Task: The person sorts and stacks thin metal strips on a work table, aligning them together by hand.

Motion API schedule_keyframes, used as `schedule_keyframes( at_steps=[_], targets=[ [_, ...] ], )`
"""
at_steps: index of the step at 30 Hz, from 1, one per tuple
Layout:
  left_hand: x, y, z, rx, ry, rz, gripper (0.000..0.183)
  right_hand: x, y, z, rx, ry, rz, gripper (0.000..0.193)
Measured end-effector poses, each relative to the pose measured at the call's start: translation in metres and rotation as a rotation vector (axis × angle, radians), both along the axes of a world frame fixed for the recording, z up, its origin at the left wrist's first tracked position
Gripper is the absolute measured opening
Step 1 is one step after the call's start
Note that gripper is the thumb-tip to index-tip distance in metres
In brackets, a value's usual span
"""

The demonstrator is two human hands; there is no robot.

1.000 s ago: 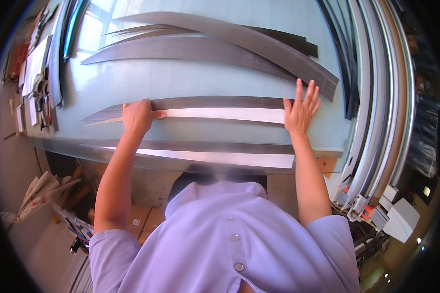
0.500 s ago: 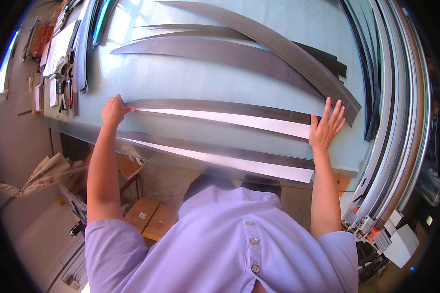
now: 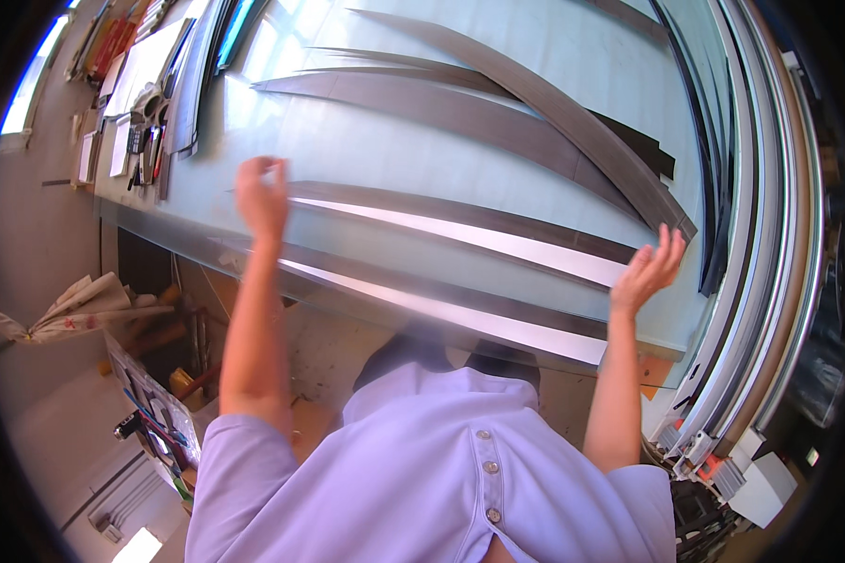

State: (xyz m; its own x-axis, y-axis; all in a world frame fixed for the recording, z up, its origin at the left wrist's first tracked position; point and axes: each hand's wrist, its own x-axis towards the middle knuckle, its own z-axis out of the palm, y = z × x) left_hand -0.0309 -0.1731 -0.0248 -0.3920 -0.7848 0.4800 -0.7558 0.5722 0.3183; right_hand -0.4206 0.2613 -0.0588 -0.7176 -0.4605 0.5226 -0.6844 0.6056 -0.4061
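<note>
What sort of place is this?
Most likely a workshop: long dark strips lie spread on a wide, glossy table, and long rails stretch side by side along the right.

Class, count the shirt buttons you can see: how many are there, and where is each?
3, lined up down the lavender shirt: the upper button, the middle button and the lower button. Folds may hide more.

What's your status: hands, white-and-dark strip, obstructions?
Left hand by left end of white-and-dark strip, grip unclear; right hand open by its right end. Strip lying on tabletop. Dark strips beyond, none across it.
</note>
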Motion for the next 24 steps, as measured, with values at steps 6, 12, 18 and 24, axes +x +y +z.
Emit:
schedule_keyframes(
  at_steps=[6, 12, 18, 24],
  targets=[
    [-0.159, 0.160, -0.041, 0.225, -0.100, -0.388, 0.063, 0.125, -0.156, -0.001, 0.197, -0.151, 0.286, 0.067],
    [-0.137, 0.125, -0.043, 0.229, -0.311, -0.234, 0.080, 0.093, -0.123, -0.025, 0.420, -0.070, 0.124, 0.074],
    [-0.051, 0.011, -0.051, 0.092, -0.377, -0.052, 0.079, -0.007, -0.008, -0.036, 0.428, 0.030, -0.048, 0.072],
    [0.002, -0.053, -0.062, 0.027, -0.393, 0.067, 0.077, -0.029, 0.022, -0.039, 0.456, -0.030, -0.101, 0.072]
  ],
)
